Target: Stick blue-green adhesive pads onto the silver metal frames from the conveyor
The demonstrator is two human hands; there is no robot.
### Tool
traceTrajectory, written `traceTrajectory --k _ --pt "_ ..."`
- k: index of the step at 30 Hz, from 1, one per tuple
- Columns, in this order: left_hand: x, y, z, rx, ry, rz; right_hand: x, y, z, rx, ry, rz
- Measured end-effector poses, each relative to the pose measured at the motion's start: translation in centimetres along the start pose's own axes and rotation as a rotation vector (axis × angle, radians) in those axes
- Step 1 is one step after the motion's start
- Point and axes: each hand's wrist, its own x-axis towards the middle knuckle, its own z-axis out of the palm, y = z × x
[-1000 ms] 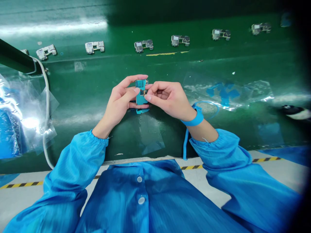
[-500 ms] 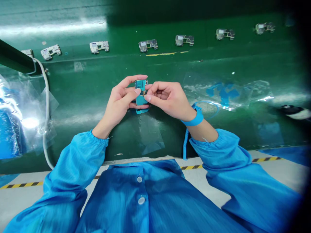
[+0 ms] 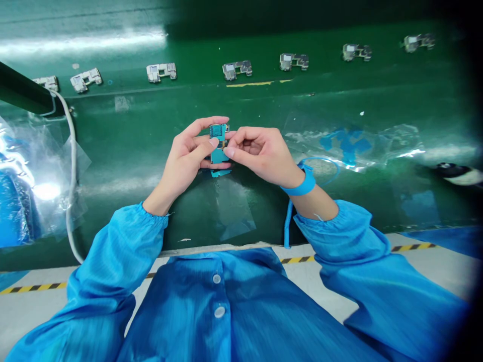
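A long green table [image 3: 151, 115] fills most of the view, and beyond its near edge lies a pale floor [image 3: 37, 317] marked with black-and-yellow hazard tape [image 3: 33, 287]. At that edge, a person in a blue smock [image 3: 215, 301] leans over the work. To their left, a crumpled clear plastic bag [image 3: 41, 171] lies beside a white cable [image 3: 72, 151] that curves down from a dark rail [image 3: 22, 93]. To their right lies a clear plastic sheet [image 3: 349, 146] with blue patches showing through it. Small silver metal brackets [image 3: 237, 70] stand in a spaced row along the far side of the table. A blue wrist strap [image 3: 305, 183] circles the right wrist, with a coiled blue cord [image 3: 288, 221] hanging from it. Both hands work close together above the middle of the table. The left hand [image 3: 184, 156] is curled around a small teal circuit board [image 3: 219, 143], its thumb pressed to the face, while the right hand [image 3: 264, 153] closes thumb and forefinger on the board from the other side, its other fingers loosely bent. The board is held clear of the table, and the work in hand is close fingertip handling at its middle, where the detail is too small to make out. A small teal piece [image 3: 221, 173] shows just below the board; I cannot tell whether it is joined to it.
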Motion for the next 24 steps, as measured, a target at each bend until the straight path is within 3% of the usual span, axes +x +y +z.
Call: traceTrajectory --k 24 --pt "0.07 -0.26 0.2 0.025 0.002 0.005 -0.04 -0.03 0.19 -0.001 0.019 -0.018"
